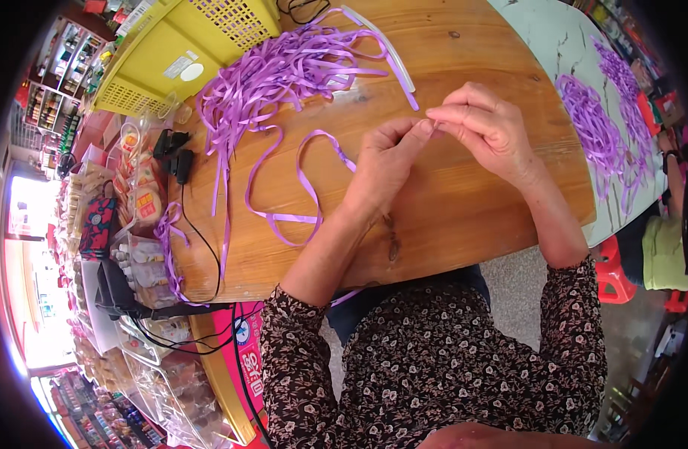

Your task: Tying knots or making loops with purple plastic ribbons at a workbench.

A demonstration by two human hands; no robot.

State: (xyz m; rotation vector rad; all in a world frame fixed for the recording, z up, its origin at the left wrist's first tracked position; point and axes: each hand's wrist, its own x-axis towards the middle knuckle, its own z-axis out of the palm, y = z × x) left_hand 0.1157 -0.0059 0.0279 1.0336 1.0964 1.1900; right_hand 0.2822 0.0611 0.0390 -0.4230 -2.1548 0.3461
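Observation:
Over the wooden table, my left hand [389, 161] and my right hand [485, 131] meet at their fingertips, both closed in a pinch. A thin purple ribbon [309, 183] runs in loose loops across the wood up to my left hand, and a small bit of purple shows between the fingertips. Its end is mostly hidden by my fingers. Beyond my hands lies a tangled heap of purple ribbons [273, 75], with several strands trailing toward the near edge. A pale, narrow curved strip [385, 46] rests beside the heap.
A yellow plastic basket [187, 56] stands behind the heap at the far left. Black plug adapters [181, 166] with a cord lie on the left. More purple ribbons [595, 127] cover part of a white marbled table [535, 30] at right. A red stool [613, 273] stands below it.

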